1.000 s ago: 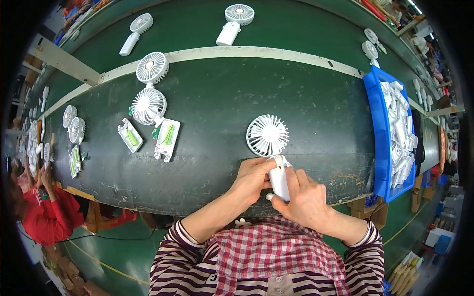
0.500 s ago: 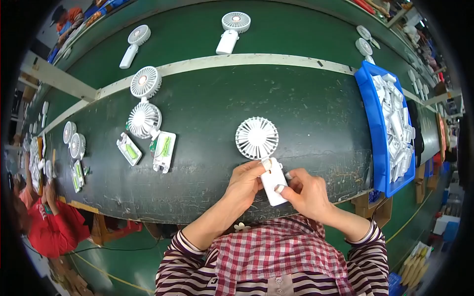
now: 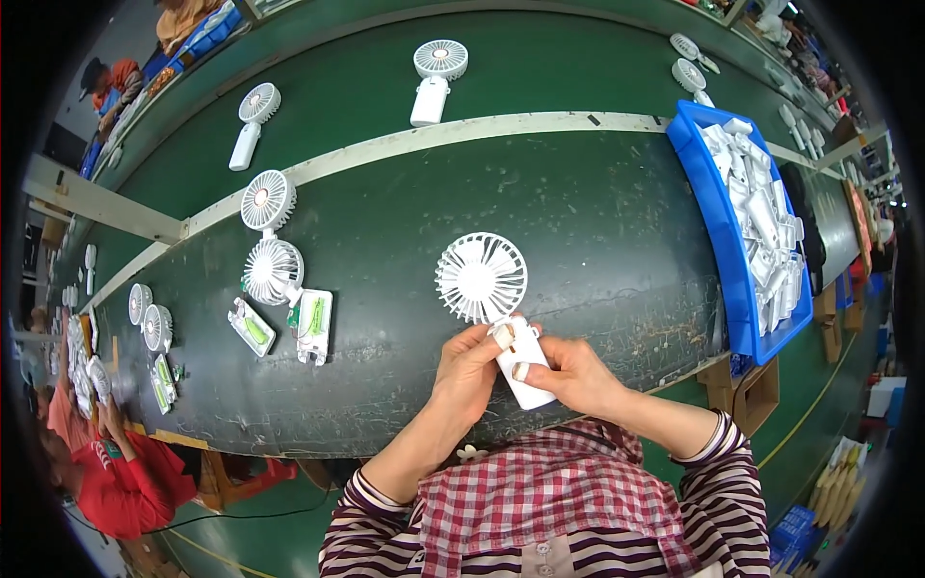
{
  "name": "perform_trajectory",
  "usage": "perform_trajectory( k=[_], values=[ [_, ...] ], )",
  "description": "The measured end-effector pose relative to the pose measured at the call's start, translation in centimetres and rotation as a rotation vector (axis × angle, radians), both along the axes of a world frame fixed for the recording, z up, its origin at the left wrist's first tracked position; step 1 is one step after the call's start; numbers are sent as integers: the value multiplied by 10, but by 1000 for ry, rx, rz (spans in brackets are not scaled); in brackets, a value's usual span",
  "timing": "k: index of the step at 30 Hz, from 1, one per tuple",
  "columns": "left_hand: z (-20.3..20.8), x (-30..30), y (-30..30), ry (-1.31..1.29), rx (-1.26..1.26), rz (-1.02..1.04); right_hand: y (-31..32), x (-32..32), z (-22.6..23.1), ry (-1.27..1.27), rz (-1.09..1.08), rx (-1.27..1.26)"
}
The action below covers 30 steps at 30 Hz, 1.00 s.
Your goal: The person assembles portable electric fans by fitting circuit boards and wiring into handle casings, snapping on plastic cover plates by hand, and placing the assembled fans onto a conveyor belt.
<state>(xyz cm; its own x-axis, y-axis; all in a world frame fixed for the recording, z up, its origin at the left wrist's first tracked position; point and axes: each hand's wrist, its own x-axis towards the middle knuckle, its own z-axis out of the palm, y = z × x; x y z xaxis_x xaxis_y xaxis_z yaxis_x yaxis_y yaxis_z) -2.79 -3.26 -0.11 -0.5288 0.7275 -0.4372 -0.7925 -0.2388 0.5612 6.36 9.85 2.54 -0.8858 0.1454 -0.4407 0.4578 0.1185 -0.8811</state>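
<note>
A white handheld fan [image 3: 481, 278] is held near the table's front edge, its round caged head pointing away from me. My left hand [image 3: 466, 371] grips the upper end of its white handle [image 3: 526, 378], thumb on top just below the head. My right hand [image 3: 568, 374] holds the handle's right side, with the thumb pressed on its face and the fingers partly hidden beneath. Left of my hands lie two more fans [image 3: 274, 272] with opened handles, where green parts [image 3: 313, 318] show inside the white shells.
A blue bin [image 3: 729, 260] full of white plastic shells [image 3: 761, 214] stands at the right. White fans [image 3: 440, 60] lie on the green belt [image 3: 337, 82] beyond a pale rail [image 3: 405, 143]. At the far left, a person in red [image 3: 145, 482] handles fans.
My right hand has closed in on the handle, its fingers now wrapped around the side. The fan's head has tilted slightly left. The whole view has shifted a little.
</note>
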Motion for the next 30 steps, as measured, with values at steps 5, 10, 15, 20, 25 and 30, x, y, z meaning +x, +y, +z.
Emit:
perform_trajectory(
  k=[5, 10, 15, 20, 25, 30],
  values=[
    [-3, 4, 2, 9, 22, 21, -2, -2, 4, -79, -48, 27],
    [-3, 6, 3, 19, 26, 2, -10, -6, 5, -46, -108, 81],
    [-3, 6, 3, 51, 81, 26, -15, -12, 5, 51, -201, 33],
    [-2, 9, 4, 97, 149, 79, -19, -12, 10, 61, -217, 57],
    [-1, 15, 8, 124, 128, 131, -17, -12, 3, 39, -194, 119],
    [1, 21, 9, 132, 104, 170, -17, -10, 4, 38, -182, 176]
  ],
)
